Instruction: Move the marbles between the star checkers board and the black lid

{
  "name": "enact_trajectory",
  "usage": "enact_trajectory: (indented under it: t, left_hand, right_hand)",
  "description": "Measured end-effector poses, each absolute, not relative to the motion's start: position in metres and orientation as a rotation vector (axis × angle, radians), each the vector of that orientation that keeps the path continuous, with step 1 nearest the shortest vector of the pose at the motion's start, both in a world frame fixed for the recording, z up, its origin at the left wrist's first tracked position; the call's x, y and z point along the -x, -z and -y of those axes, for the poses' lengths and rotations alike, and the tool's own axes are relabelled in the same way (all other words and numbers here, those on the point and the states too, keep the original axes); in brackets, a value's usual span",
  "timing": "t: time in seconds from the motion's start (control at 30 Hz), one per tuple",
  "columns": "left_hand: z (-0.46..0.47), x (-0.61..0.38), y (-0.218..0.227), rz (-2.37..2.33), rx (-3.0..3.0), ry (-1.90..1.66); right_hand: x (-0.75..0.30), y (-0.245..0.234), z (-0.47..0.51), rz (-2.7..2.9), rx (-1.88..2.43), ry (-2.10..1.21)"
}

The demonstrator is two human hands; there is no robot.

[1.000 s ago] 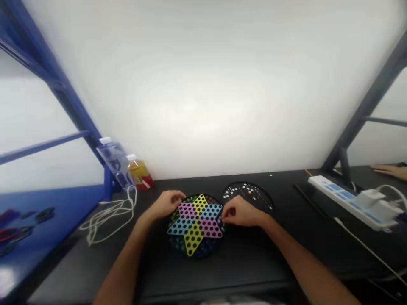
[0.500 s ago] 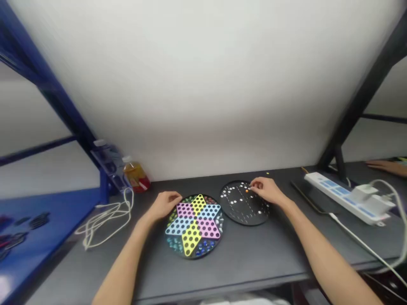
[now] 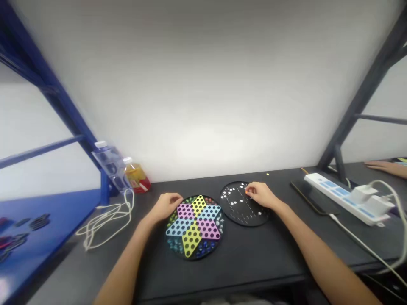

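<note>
A round Chinese-checkers board with a yellow, pink and blue star lies on the dark table; marbles fill its rim. My left hand rests curled on the board's upper left edge. Right of it lies a black round perforated disc with white dots. My right hand hovers over the disc's upper part, fingertips pinched beside a small orange marble.
A clear water bottle and an amber drink bottle stand at the back left by a blue frame. A coiled white cable lies left. A white power strip with plugs sits right. Another person's hand shows far right.
My right hand went from the star board's right edge over to the black disc and now sits slightly lower on it. The left hand stayed put.
</note>
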State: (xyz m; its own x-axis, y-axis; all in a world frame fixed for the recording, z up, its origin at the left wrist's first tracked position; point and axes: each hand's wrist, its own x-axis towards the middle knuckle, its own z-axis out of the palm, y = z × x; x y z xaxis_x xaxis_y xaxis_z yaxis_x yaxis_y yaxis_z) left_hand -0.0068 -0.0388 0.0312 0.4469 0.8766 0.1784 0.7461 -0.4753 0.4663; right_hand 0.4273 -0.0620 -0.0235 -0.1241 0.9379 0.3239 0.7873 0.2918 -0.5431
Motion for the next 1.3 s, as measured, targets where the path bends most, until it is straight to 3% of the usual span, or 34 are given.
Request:
enact_trajectory:
  t: [0.23, 0.4, 0.53, 0.7, 1.0, 1.3]
  left_hand:
    - [0.038, 0.008, -0.030, -1.359, -2.401, -0.566]
    - [0.040, 0.007, -0.032, -1.371, -2.419, -0.579]
    - [0.041, 0.006, -0.031, -1.361, -2.433, -0.600]
    - [0.038, 0.006, -0.029, -1.361, -2.452, -0.588]
    - [0.038, 0.005, -0.030, -1.372, -2.419, -0.568]
    - [0.033, 0.007, -0.031, -1.373, -2.379, -0.534]
  right_hand:
    - [-0.359, -0.006, 0.083, 1.741, 1.359, -0.384]
    - [-0.263, -0.023, 0.101, 2.119, 0.950, -0.504]
    - [-0.230, -0.016, 0.099, 2.242, 0.913, -0.509]
    - [-0.229, -0.010, 0.096, 2.291, 0.951, -0.454]
    - [-0.236, -0.027, 0.129, 2.550, 0.902, -0.029]
    - [-0.302, -0.028, 0.091, 2.145, 1.070, -0.206]
